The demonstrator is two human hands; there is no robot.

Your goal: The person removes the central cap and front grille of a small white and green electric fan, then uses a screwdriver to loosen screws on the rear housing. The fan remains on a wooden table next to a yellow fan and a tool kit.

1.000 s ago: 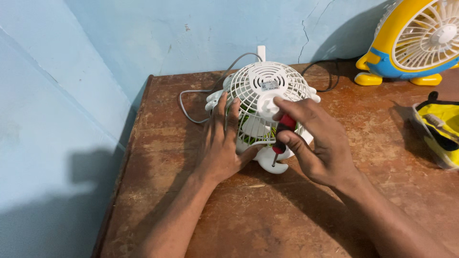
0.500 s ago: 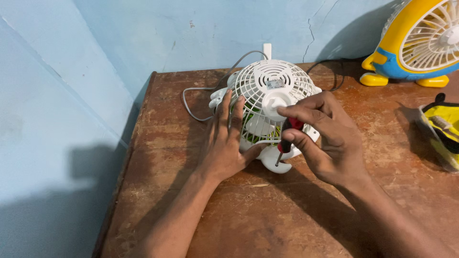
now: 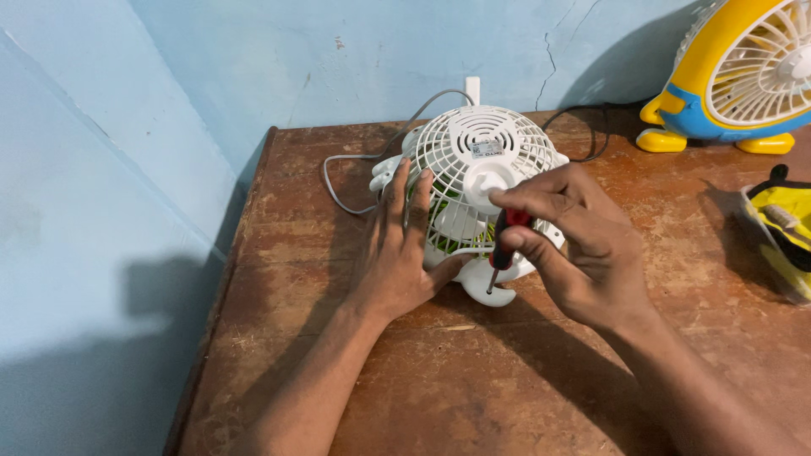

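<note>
A small white table fan lies face down on the brown wooden table, its back grille up and green blades showing through the bars. My left hand rests flat against the fan's left side, fingers spread on the grille. My right hand grips a screwdriver with a red and black handle. Its metal tip points down at the white foot at the fan's near edge.
A grey cable runs from the fan toward the blue wall. A yellow and blue fan stands at the back right. A yellow and black pouch lies at the right edge. The table's left edge meets the wall corner.
The view shifted slightly between the first frame and now. My right hand and the screwdriver turned a little at the fan's foot; my left hand stayed in place.
</note>
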